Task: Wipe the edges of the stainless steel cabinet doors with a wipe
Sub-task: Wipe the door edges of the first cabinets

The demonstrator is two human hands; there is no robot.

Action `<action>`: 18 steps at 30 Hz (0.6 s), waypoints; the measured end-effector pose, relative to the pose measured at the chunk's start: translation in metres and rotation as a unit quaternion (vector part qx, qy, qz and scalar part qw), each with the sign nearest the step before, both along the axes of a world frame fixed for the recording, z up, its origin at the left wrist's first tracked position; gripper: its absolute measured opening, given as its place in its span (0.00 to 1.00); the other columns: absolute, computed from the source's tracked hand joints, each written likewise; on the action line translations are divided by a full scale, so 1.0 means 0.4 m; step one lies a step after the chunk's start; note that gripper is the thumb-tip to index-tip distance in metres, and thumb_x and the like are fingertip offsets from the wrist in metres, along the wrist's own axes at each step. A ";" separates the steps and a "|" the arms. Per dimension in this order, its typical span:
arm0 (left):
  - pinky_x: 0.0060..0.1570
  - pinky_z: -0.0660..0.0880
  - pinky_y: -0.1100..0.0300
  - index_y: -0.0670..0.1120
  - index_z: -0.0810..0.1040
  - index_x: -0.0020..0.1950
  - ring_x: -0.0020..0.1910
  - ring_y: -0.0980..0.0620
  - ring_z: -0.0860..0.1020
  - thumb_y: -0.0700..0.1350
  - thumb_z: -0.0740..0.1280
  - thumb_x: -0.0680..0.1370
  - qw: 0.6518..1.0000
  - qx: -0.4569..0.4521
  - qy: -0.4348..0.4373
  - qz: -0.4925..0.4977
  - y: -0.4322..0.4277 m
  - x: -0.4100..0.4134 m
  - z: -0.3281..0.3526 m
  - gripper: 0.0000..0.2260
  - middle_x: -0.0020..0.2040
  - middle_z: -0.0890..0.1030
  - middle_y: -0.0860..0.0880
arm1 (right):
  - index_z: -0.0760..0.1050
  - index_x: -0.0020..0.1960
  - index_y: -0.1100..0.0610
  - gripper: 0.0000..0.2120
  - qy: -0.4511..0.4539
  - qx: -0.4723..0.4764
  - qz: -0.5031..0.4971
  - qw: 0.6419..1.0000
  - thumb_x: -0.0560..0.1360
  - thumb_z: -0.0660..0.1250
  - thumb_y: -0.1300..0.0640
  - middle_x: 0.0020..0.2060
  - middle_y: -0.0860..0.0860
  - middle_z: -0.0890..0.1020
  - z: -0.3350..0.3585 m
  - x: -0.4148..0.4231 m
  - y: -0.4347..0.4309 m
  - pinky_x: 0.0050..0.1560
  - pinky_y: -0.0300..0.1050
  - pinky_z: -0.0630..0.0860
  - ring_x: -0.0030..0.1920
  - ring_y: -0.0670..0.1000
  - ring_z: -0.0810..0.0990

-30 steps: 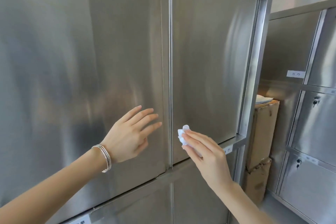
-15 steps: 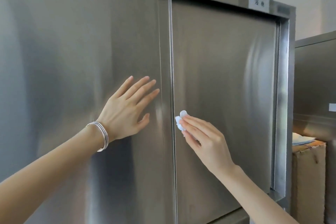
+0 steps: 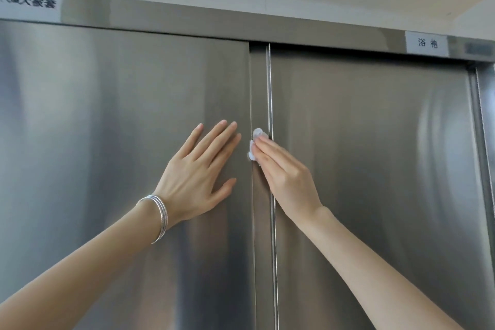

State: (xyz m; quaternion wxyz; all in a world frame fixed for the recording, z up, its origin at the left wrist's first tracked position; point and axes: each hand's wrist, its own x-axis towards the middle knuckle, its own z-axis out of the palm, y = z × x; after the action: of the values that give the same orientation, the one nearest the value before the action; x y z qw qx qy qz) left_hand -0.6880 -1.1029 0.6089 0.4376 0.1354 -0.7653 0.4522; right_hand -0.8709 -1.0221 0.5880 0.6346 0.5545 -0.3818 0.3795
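Head view is filled by two stainless steel cabinet doors, the left door [image 3: 107, 142] in front and the right door [image 3: 375, 169] set back, both under a top rail [image 3: 187, 19]. Between them runs the narrow vertical edge strip [image 3: 259, 88]. The left hand [image 3: 195, 177] lies flat on the left door just beside that strip, fingers [image 3: 214, 139] straight, spread and holding nothing, with thin bangles [image 3: 158, 217] at the wrist. The right hand [image 3: 284, 177] presses a small white wipe [image 3: 255, 136] onto the strip, fingers [image 3: 267, 146] straight and close together over it. With only flat pressure on so small a wad, it could slide out and drop, or drift off the strip so bare fingertips smear the steel. The bracing palm may also leave prints. The right thumb and most of the wipe are hidden, so I cannot tell if anything pinches it. The doors' lower ends are cut off, and the rail's left label [image 3: 32, 4] is blurred.
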 end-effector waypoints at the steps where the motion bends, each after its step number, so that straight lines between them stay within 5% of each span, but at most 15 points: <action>1: 0.75 0.55 0.44 0.40 0.64 0.76 0.77 0.45 0.59 0.55 0.57 0.77 1.000 -0.009 0.000 0.007 -0.005 -0.001 0.000 0.31 0.77 0.62 0.43 | 0.76 0.62 0.66 0.14 0.014 0.005 -0.051 0.999 0.77 0.66 0.65 0.63 0.58 0.76 -0.003 -0.008 -0.004 0.61 0.47 0.75 0.65 0.52 0.74; 5: 0.75 0.56 0.43 0.40 0.62 0.77 0.78 0.45 0.57 0.56 0.57 0.78 0.999 -0.023 0.009 0.024 -0.011 -0.006 -0.004 0.32 0.78 0.60 0.43 | 0.64 0.71 0.65 0.24 0.008 0.097 -0.109 0.989 0.82 0.53 0.50 0.73 0.58 0.62 -0.047 -0.029 0.001 0.72 0.56 0.61 0.75 0.55 0.58; 8: 0.74 0.56 0.43 0.40 0.61 0.77 0.78 0.46 0.56 0.57 0.57 0.78 0.999 -0.027 0.008 0.032 -0.013 -0.007 -0.004 0.32 0.78 0.59 0.43 | 0.61 0.73 0.65 0.29 0.016 0.104 -0.155 0.982 0.82 0.47 0.45 0.74 0.59 0.60 0.004 -0.036 0.004 0.73 0.55 0.59 0.75 0.55 0.56; 18: 0.74 0.57 0.44 0.41 0.62 0.77 0.78 0.47 0.57 0.57 0.58 0.77 0.999 -0.026 0.016 0.021 -0.020 -0.007 -0.003 0.32 0.78 0.60 0.44 | 0.56 0.74 0.68 0.32 -0.005 0.100 -0.138 0.985 0.82 0.44 0.44 0.74 0.61 0.56 0.126 -0.017 -0.018 0.74 0.51 0.57 0.76 0.57 0.52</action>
State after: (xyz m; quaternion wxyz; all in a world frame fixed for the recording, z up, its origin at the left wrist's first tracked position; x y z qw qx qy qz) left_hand -0.6908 -1.1109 0.6079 0.4431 0.1476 -0.7434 0.4788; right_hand -0.8777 -1.0294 0.6385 0.6202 0.5551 -0.4941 0.2512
